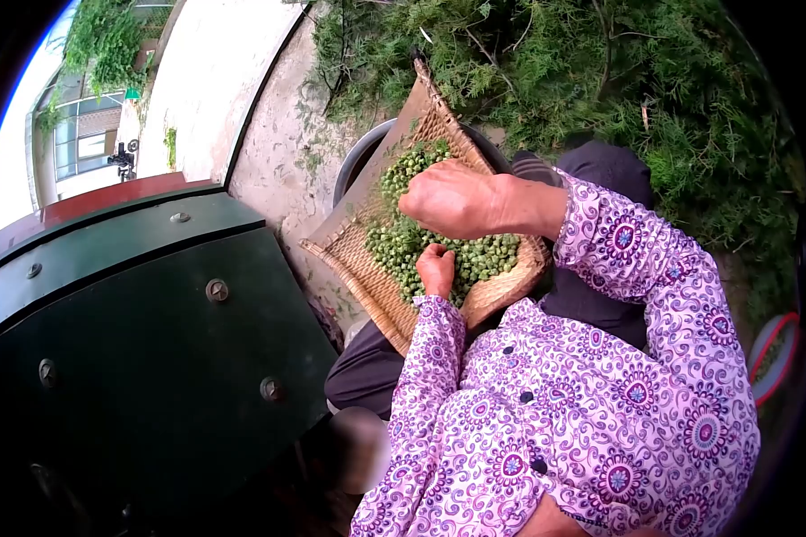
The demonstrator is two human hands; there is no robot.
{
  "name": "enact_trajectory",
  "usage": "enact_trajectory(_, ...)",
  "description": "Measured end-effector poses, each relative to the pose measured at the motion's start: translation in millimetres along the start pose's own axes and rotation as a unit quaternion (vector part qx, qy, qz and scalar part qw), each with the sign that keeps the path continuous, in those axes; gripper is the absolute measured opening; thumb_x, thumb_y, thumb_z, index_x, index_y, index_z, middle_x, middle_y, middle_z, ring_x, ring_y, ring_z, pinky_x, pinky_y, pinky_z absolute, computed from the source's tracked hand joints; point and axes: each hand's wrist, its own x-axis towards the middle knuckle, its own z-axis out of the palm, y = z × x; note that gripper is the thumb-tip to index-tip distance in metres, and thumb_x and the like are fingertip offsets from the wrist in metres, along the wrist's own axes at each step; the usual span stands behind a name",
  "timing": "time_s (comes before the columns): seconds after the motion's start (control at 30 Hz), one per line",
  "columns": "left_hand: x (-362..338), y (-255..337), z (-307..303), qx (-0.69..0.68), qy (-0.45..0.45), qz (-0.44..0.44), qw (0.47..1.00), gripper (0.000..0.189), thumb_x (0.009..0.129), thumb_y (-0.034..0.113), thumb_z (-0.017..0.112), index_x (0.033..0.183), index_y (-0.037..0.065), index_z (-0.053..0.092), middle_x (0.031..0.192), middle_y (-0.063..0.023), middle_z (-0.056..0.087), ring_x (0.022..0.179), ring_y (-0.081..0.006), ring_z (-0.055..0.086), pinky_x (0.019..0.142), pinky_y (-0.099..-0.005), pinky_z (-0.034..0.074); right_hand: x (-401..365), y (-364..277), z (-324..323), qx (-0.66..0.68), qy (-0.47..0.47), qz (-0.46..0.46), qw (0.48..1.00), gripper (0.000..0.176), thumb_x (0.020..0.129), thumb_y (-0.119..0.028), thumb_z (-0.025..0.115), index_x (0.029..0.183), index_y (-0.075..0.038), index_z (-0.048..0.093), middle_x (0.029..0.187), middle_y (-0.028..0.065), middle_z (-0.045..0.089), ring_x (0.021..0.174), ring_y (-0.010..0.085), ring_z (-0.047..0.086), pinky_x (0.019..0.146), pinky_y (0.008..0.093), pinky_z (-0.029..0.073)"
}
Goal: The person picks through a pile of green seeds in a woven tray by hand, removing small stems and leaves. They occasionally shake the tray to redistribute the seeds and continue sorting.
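A woven scoop-shaped basket (367, 277) rests tilted across the person's lap, holding a heap of small green berries (493, 257). My right hand (457, 199) is closed in a fist above the upper part of the heap; its fingertips are hidden beneath it. Lower down, my left hand (436, 270) is at the berries with thumb and fingers pressed together. What either hand holds, if anything, is too small or hidden to tell. Part of a round metal basin (354, 166) shows beneath the basket.
Leafy green branches (546, 72) lie beyond the basket and along the right. A dark green metal box (152, 340) with round studs stands at the left. A red-rimmed object (773, 358) is at the right edge. Pale concrete ground (282, 143) shows behind the box.
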Motion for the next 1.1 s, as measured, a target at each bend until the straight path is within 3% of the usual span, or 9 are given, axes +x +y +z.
enact_trajectory(0.33, -9, 9, -39, -0.319, -0.096, -0.131, 0.934, 0.005, 0.077, 0.004, 0.061, 0.075, 0.003, 0.056, 0.063, -0.0001, 0.054, 0.046, -0.0097, 0.048, 0.042, -0.0231, 0.042, 0, 6, 7, 0.049, -0.002, 0.021, 0.999, 0.008, 0.067, -0.004, 0.052, 0.067, 0.003, 0.056, 0.066, 0.0198, 0.058, 0.065, 0.0339, 0.060, 0.060, 0.0422, 0.048)
enact_trajectory(0.5, -7, 3, -68, -0.348, -0.009, -0.102, 0.932, 0.005, 0.077, 0.004, 0.061, 0.079, 0.003, 0.056, 0.065, -0.0016, 0.055, 0.048, -0.0100, 0.050, 0.042, -0.0222, 0.044, 0, 6, 13, 0.015, -0.022, 0.028, 0.999, 0.009, 0.068, -0.003, 0.051, 0.069, 0.002, 0.058, 0.068, 0.0199, 0.059, 0.068, 0.0337, 0.061, 0.062, 0.0419, 0.048)
enact_trajectory(0.63, 10, 50, -112, -0.428, 0.056, -0.009, 0.902, 0.007, 0.079, 0.005, 0.061, 0.083, 0.003, 0.056, 0.069, -0.0023, 0.057, 0.052, -0.0096, 0.052, 0.045, -0.0217, 0.045, -1, 8, 55, -0.043, -0.219, 0.018, 0.975, 0.014, 0.072, -0.001, 0.048, 0.080, 0.002, 0.060, 0.078, 0.0164, 0.059, 0.076, 0.0303, 0.060, 0.069, 0.0409, 0.049)
enact_trajectory(0.73, -1, 161, -124, -0.389, 0.012, 0.168, 0.906, 0.004, 0.080, 0.001, 0.058, 0.084, 0.002, 0.056, 0.072, -0.0035, 0.057, 0.058, -0.0113, 0.054, 0.057, -0.0248, 0.049, -1, 0, 60, -0.085, -0.280, 0.021, 0.956, 0.015, 0.075, -0.002, 0.047, 0.084, 0.003, 0.058, 0.084, 0.0158, 0.057, 0.081, 0.0290, 0.059, 0.072, 0.0406, 0.049)
enact_trajectory(0.83, -47, 256, -115, -0.264, -0.261, 0.355, 0.858, 0.070, 0.072, 0.022, 0.073, 0.131, 0.009, 0.037, 0.129, -0.0120, 0.042, 0.116, -0.0241, 0.044, 0.094, -0.0373, 0.040, 0, 43, 114, 0.122, 0.097, -0.044, 0.987, 0.011, 0.077, -0.006, 0.047, 0.079, 0.002, 0.055, 0.079, 0.0153, 0.059, 0.072, 0.0292, 0.059, 0.062, 0.0379, 0.050)
enact_trajectory(0.9, -47, 267, -119, -0.169, -0.270, 0.418, 0.851, 0.081, 0.069, 0.029, 0.074, 0.135, 0.011, 0.031, 0.136, -0.0126, 0.035, 0.123, -0.0267, 0.035, 0.100, -0.0416, 0.032, -8, 28, 78, 0.193, 0.196, -0.105, 0.956, 0.010, 0.078, -0.004, 0.047, 0.077, 0.002, 0.055, 0.080, 0.0149, 0.058, 0.073, 0.0290, 0.058, 0.064, 0.0388, 0.049)
enact_trajectory(0.93, -34, 263, -125, -0.192, -0.222, 0.379, 0.878, 0.080, 0.071, 0.026, 0.073, 0.136, 0.008, 0.029, 0.137, -0.0137, 0.032, 0.125, -0.0272, 0.032, 0.099, -0.0404, 0.032, -5, 21, 62, 0.139, 0.023, 0.069, 0.988, 0.009, 0.077, -0.004, 0.048, 0.078, 0.002, 0.056, 0.080, 0.0150, 0.058, 0.072, 0.0278, 0.059, 0.067, 0.0387, 0.049)
enact_trajectory(0.97, -20, 255, -130, -0.212, -0.175, 0.338, 0.900, 0.079, 0.073, 0.022, 0.072, 0.136, 0.006, 0.028, 0.139, -0.0148, 0.029, 0.127, -0.0276, 0.029, 0.098, -0.0392, 0.033, 6, 27, 69, -0.029, -0.073, 0.046, 0.996, 0.012, 0.077, -0.004, 0.050, 0.083, 0.000, 0.059, 0.081, 0.0158, 0.059, 0.073, 0.0262, 0.059, 0.069, 0.0394, 0.049)
enact_trajectory(1.1, 50, 118, -133, 0.117, 0.041, 0.206, 0.971, 0.052, 0.072, 0.020, 0.066, 0.116, -0.001, 0.050, 0.118, -0.0195, 0.050, 0.109, -0.0307, 0.049, 0.093, -0.0352, 0.038, -2, 3, 10, -0.048, -0.137, 0.087, 0.986, 0.018, 0.081, -0.008, 0.045, 0.093, -0.001, 0.056, 0.092, 0.0147, 0.050, 0.093, 0.0285, 0.050, 0.083, 0.0394, 0.042)
